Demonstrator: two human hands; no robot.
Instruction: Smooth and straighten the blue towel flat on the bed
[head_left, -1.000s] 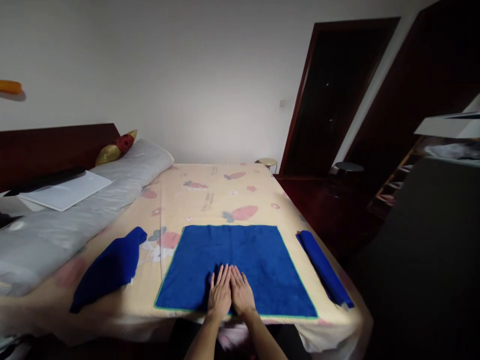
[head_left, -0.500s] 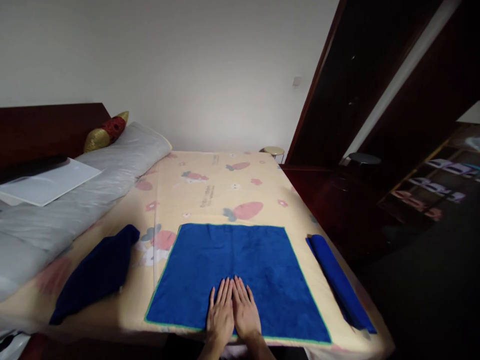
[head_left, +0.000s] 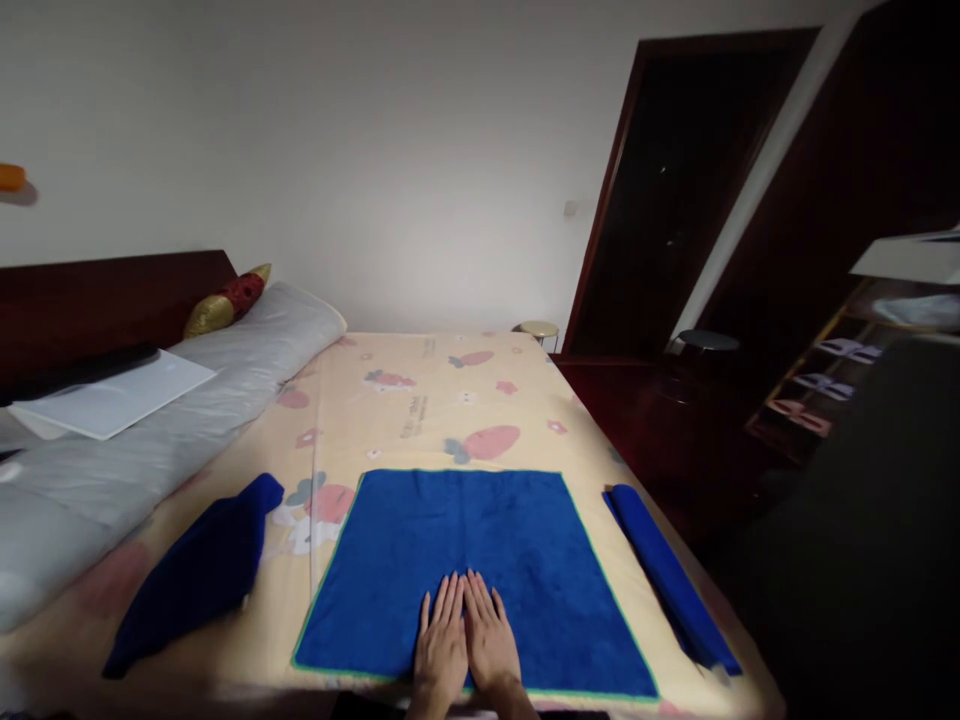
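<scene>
Left hand (head_left: 441,648) and right hand (head_left: 490,645) lie flat, palms down, side by side with forefingers touching, on the near middle of the spread blue towel (head_left: 480,560). Fingers are straight and close together, pointing away from the person; nothing is pinched or gripped. Both hands sit just inside the towel's near hem, equally near to it, with the cloth extending away from the fingertips and evenly to either side. The towel lies open and smooth on the bed (head_left: 420,400), near its foot edge, its sides roughly square to the bed edge. To the left, well apart, lies a loosely bunched blue towel (head_left: 196,578). To the right, near the bed's side edge, lies a rolled blue towel (head_left: 664,575), long axis running away from the person. Beyond, a grey pillow (head_left: 187,410) rests against the headboard.
</scene>
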